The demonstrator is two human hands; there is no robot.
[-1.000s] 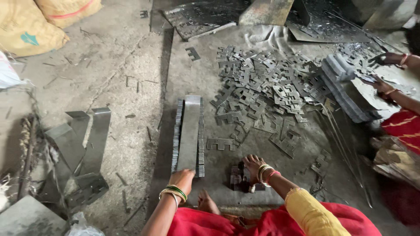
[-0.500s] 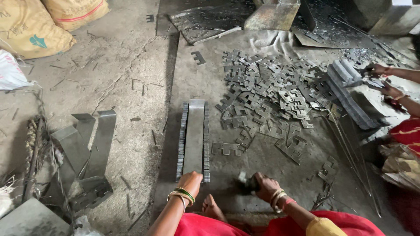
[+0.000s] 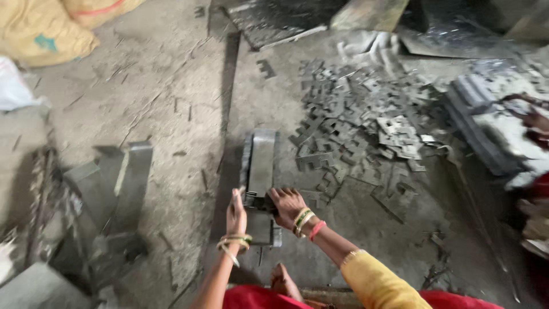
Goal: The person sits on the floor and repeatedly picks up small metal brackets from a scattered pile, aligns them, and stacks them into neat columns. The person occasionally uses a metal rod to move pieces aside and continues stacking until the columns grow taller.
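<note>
A person seated on a grey workshop floor (image 3: 171, 114) works at a long row of stacked metal plates (image 3: 261, 166) that runs from the near centre away toward the far side. The left hand (image 3: 235, 213) stands flat and upright against the near left edge of the row, fingers straight and unclosed, pressing rather than grasping. The right hand (image 3: 287, 206) lies over a small dark bundle of plates (image 3: 260, 201) at the near end of the row, fingers curled down onto it — it appears to clasp the bundle, though motion blur hides just how firmly. Bangles (image 3: 233, 243) ring the left wrist; the right wrist carries a green, gold and pink set above a yellow sleeve (image 3: 377, 280). A bare foot (image 3: 284, 281) shows at the near edge, just behind the row, beside red cloth.

To the right of the row, a wide scatter of loose stamped plates (image 3: 366, 120) covers the floor, some pale, most dark. Farther right lie grey stacked sheets (image 3: 486, 129), where another person's hand (image 3: 534, 120) shows blurred at the frame's edge. On the near left stand bent steel brackets (image 3: 123, 183) — upright and well apart from the hands. Yellow sacks (image 3: 51, 28) rest at the far left corner, and flat sheet offcuts (image 3: 274, 20) lie at the far centre.
</note>
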